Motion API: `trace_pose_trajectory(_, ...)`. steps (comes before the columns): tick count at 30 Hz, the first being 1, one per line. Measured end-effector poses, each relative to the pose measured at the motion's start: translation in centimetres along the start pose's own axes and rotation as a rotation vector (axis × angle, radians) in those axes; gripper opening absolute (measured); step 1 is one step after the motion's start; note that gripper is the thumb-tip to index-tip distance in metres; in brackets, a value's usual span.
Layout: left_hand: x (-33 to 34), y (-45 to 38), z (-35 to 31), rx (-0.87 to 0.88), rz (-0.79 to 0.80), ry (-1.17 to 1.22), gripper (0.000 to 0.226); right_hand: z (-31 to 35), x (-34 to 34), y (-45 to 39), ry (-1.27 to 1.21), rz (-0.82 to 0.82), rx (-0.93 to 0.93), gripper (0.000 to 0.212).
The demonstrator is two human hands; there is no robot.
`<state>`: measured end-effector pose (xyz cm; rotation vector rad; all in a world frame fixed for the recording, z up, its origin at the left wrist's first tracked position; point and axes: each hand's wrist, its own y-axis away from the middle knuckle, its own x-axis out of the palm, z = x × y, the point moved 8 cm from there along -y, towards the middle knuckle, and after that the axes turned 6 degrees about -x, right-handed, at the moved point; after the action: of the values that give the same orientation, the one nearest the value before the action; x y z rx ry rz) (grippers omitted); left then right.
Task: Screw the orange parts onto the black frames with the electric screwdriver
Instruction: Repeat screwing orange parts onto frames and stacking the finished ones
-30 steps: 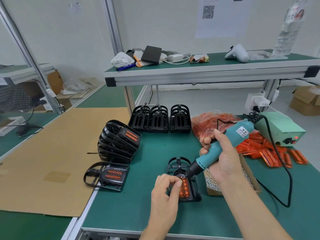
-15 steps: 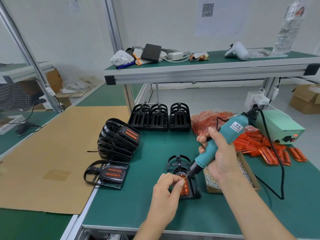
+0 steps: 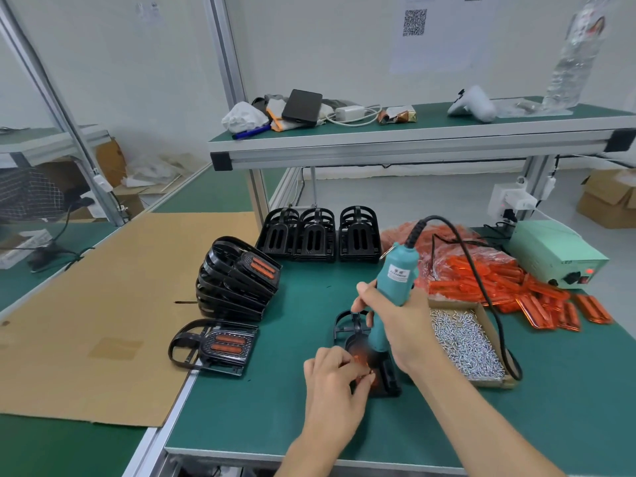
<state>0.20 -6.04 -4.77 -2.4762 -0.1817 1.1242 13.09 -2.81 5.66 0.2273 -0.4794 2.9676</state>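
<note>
A black frame (image 3: 347, 323) lies on the green table in front of me with an orange part (image 3: 361, 359) seated in it. My right hand (image 3: 395, 321) grips the teal electric screwdriver (image 3: 392, 280), held almost upright with its tip down on the orange part. My left hand (image 3: 330, 380) pinches the orange part and frame at the near end, its fingers curled beside the tip. The tip itself is blurred and partly hidden by my hands.
A cardboard box of screws (image 3: 464, 346) sits right of the frame. Loose orange parts (image 3: 537, 297) and a bagful lie behind it, by the green power unit (image 3: 554, 253). Finished frames (image 3: 237, 280) are stacked left, one (image 3: 216, 346) lies flat; empty frames (image 3: 316, 235) stand at the back.
The screwdriver has swung from a slant to nearly upright and its tip has moved down the orange part toward me. My left hand shifted slightly along the frame.
</note>
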Motion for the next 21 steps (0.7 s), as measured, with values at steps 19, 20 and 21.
trace_pose_trajectory(19,0.7,0.5,1.2,-0.028,-0.048,-0.052,0.009,-2.4,0.4,-0.3,0.049,0.020,0.055,0.017)
trace_pose_trajectory(20,0.7,0.5,1.2,-0.032,-0.046,-0.052,0.009,-2.5,0.5,-0.4,0.054,0.023,0.057,0.017)
trace_pose_trajectory(21,0.7,0.5,1.2,-0.037,-0.047,-0.050,0.009,-2.5,0.6,-0.4,0.061,0.027,0.058,0.018)
